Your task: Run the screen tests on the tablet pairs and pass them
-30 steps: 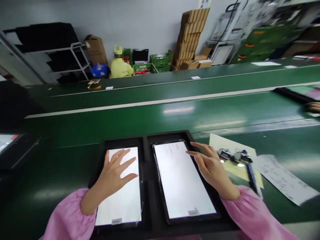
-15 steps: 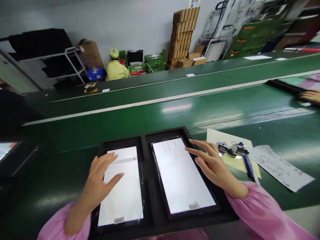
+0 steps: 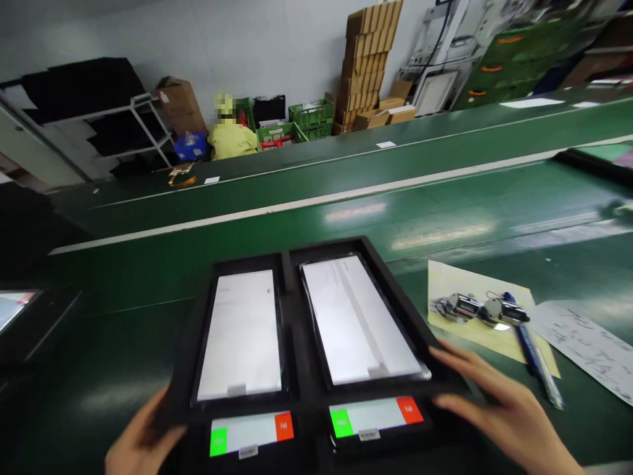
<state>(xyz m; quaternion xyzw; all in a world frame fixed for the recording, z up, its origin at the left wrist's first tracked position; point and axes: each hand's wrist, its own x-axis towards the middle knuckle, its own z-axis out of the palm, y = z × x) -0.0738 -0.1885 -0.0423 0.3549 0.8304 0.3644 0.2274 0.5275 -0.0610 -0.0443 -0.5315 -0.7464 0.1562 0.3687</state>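
Observation:
A black tray (image 3: 291,298) lies on the green surface in front of me and holds several tablets in its compartments. The far left tablet (image 3: 242,330) and the far right tablet (image 3: 353,316) show mostly white screens. Nearer to me, a left tablet (image 3: 252,431) and a right tablet (image 3: 378,415) show a green and a red block at the screen ends. My left hand (image 3: 141,439) grips the tray's left edge, thumb on top. On the right edge, my right hand (image 3: 499,409) has its thumb and fingers closed on the tray.
Two metal tally counters (image 3: 482,308) and pens (image 3: 537,359) lie on yellow paper (image 3: 445,274) at right, beside a handwritten sheet (image 3: 588,343). Another dark tray with a screen (image 3: 34,323) is at far left. A person in yellow (image 3: 232,138) is beyond the line.
Both hands have left the two screens and come down to the tray's sides. The tray has shifted away from me, bringing the nearer tablets into view. Both far screens have dimmed.

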